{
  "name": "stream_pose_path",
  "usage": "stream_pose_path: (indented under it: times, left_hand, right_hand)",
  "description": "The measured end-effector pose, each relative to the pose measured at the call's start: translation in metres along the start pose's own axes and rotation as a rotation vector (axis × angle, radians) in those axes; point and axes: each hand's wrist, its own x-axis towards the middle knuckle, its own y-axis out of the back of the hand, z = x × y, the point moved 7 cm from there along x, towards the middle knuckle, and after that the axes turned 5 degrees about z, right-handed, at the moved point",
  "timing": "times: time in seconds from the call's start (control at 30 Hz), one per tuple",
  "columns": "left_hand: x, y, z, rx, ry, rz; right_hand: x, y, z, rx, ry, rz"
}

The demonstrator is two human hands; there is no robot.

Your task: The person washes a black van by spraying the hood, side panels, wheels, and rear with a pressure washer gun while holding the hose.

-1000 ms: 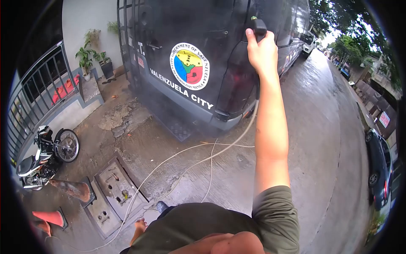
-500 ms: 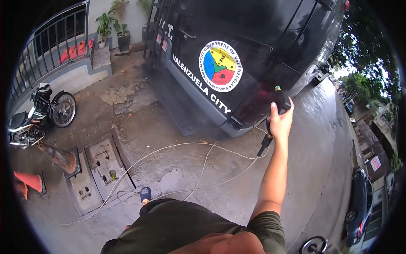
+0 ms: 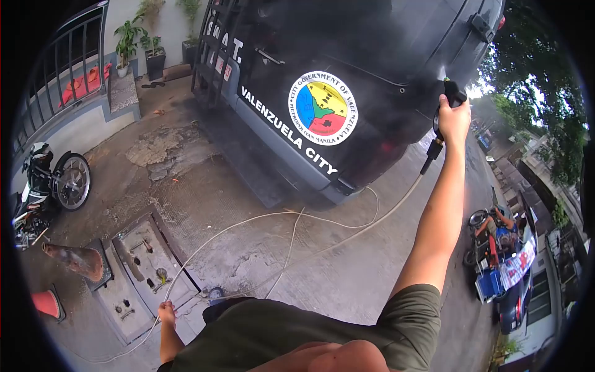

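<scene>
My right hand [image 3: 455, 124] is wrapped round a black pressure washer gun [image 3: 456, 96], raised at the end of my outstretched arm. Mist comes from its nozzle close to the rear corner of a black van [image 3: 384, 56]. From the gun's lower end a pale hose [image 3: 347, 239] drops and loops over the wet ground. Down at the lower left, my left hand [image 3: 166, 313] is closed round another stretch of that hose. The van's back carries a round city seal [image 3: 323, 108] and white lettering. A ladder [image 3: 214, 56] is mounted on its left side.
A parked motorcycle [image 3: 52, 186] stands at the left, near traffic cones [image 3: 77, 260] and metal ground covers [image 3: 145, 260]. Potted plants [image 3: 155, 62] line the wall behind a railing [image 3: 68, 68]. On the right road, a rider [image 3: 503, 232] passes a dark car [image 3: 514, 310].
My right hand has moved up and right with the gun, toward the van's upper corner. My left hand has come into view, holding the hose. A motorcycle with a rider has appeared on the right.
</scene>
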Motion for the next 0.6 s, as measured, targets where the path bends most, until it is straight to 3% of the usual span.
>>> stream_pose_path:
  times: [0.17, 0.4, 0.5, 0.57, 0.6]
  left_hand:
    - [-0.019, -0.019, -0.041, -0.045, 0.188, -0.064]
    - [-0.05, -0.024, -0.062, 0.075, 0.227, -0.143]
    - [-0.044, -0.018, -0.062, 0.118, 0.199, -0.158]
    - [-0.04, -0.013, -0.055, 0.136, 0.182, -0.147]
    - [-0.039, -0.011, -0.05, 0.135, 0.179, -0.135]
  right_hand:
    - [0.059, 0.028, -0.039, 0.003, 0.066, 0.118]
    - [0.091, 0.055, -0.063, 0.003, 0.107, 0.177]
    - [0.057, 0.029, -0.04, -0.044, 0.105, 0.084]
    - [0.012, 0.005, -0.02, -0.081, 0.044, -0.049]
    - [-0.018, -0.007, -0.011, 0.044, -0.036, -0.212]
